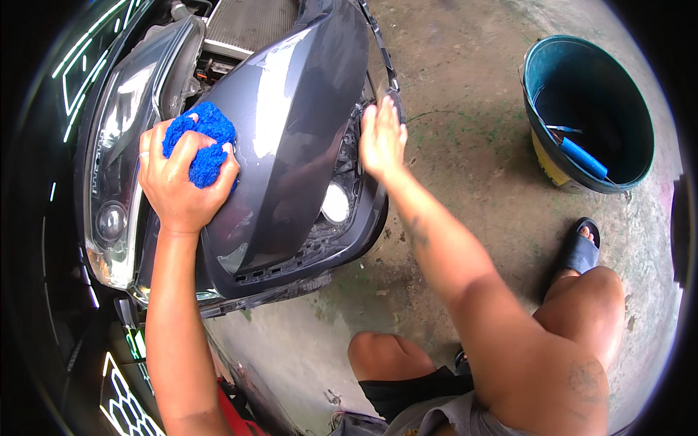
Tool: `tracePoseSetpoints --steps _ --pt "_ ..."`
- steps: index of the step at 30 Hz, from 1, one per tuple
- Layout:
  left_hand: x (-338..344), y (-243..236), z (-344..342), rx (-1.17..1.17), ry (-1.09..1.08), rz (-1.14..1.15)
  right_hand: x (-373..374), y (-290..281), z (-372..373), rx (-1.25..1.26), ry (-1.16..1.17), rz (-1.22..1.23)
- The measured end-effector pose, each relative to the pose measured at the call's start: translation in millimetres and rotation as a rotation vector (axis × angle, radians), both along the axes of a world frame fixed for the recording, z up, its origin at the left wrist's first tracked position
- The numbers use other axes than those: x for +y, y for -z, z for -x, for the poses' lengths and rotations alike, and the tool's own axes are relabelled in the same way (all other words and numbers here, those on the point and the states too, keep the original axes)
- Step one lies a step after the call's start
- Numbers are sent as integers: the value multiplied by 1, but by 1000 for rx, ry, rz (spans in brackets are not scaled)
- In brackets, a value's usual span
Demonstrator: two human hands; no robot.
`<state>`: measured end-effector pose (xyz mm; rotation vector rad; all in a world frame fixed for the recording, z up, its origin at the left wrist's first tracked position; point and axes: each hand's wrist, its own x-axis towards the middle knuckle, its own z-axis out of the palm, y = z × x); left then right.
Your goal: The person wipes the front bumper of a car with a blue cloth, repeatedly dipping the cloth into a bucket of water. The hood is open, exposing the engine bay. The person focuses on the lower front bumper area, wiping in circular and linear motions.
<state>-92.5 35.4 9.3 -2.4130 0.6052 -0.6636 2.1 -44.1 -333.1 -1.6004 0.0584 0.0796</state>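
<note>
A bunched blue cloth (207, 129) is gripped in my left hand (177, 174), its fingers curled round it. The cloth presses on the dark grey car bumper (291, 145), close to the headlight (120, 138). Wet, shiny patches show on the bumper's paint. My right hand (382, 139) lies against the bumper's outer edge, fingers stretched out and holding nothing that I can see. A round white lamp (335, 203) sits in the bumper's lower opening, below that hand.
A dark teal bucket (538, 123) stands on the concrete floor (465, 94) at the right, with a blue-handled tool (584, 158) inside. The black car body (43, 240) fills the left side. My sandalled foot (582, 243) rests below the bucket.
</note>
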Motion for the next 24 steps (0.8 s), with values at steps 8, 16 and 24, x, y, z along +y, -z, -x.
tracePoseSetpoints --steps 8,16,24 --pt "-2 -3 -4 8 -5 11 9 -4 26 -64 -29 21" --pt "-1 -7 2 8 -27 17 -9 -10 31 -199 -210 -1" --pt "-4 -9 0 3 -30 10 -12 -7 8 -133 -238 -13"
